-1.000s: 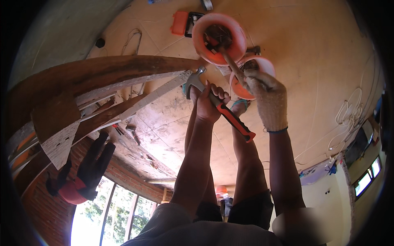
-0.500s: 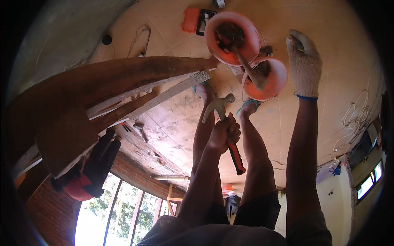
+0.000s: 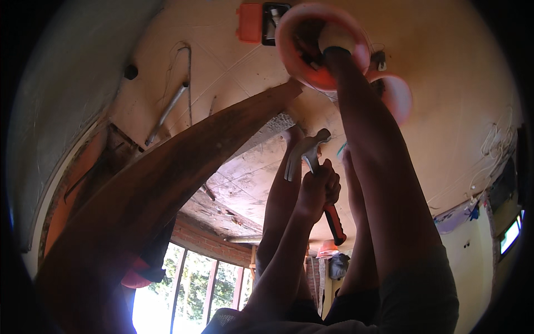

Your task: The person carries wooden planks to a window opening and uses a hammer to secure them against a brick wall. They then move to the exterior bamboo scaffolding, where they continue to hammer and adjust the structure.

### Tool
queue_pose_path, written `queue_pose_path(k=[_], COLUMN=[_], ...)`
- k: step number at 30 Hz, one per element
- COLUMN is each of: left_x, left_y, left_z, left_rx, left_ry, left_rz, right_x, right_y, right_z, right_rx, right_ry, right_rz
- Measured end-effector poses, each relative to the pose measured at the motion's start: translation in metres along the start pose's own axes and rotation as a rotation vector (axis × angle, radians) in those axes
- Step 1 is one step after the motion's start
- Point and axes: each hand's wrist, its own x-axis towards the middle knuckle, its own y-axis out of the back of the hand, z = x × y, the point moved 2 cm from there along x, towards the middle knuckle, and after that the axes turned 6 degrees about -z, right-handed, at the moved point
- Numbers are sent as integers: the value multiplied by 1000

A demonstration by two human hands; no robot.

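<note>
My left hand (image 3: 321,188) is closed around the handle of a claw hammer (image 3: 309,149). The hammer's metal head points up, and its red-and-black grip end (image 3: 335,225) sticks out below my fist. My right hand (image 3: 336,39), in a pale knitted glove, reaches inside the larger orange bucket (image 3: 287,65); its fingers are blurred and hidden there. Dark pieces lie in that bucket beside the glove. A second orange bucket (image 3: 399,100) stands close by, partly covered by my right forearm.
A long wooden beam (image 3: 183,150) slants across the left, its tip near the larger bucket. An open orange-and-black case (image 3: 249,23) lies beyond. On the floor are a metal tube (image 3: 167,114) at left and coiled pale cable (image 3: 492,145) at right.
My right hand has swung left, from beyond the smaller bucket into the larger one. The hammer stays in my left hand, slightly further right. The beam appears at a steeper slant.
</note>
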Motion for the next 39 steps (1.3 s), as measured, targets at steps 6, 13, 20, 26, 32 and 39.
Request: queue_pose_path(k=[6, 13, 20, 26, 32, 39], left_x=[-4, -9, -6, -3, -3, -2], left_y=[-4, -14, -7, -9, -19, -21], left_z=[18, 27, 26, 22, 14, 9], left_rx=[9, 42, 102, 129, 139, 79], left_ry=[-47, -20, -33, -14, -15, 6], left_rz=[-1, 109, 75, 59, 45, 9], right_x=[-10, -21, -9, -7, -8, 5], right_y=[3, 2, -5, -14, -9, -5], right_z=[1, -14, -15, 4, 14, 15], right_rx=[-62, -77, 41, 69, 184, 152], right_ry=[-45, -81, -275, -212, -174, -141], right_rz=[374, 235, 197, 271, 73, 11])
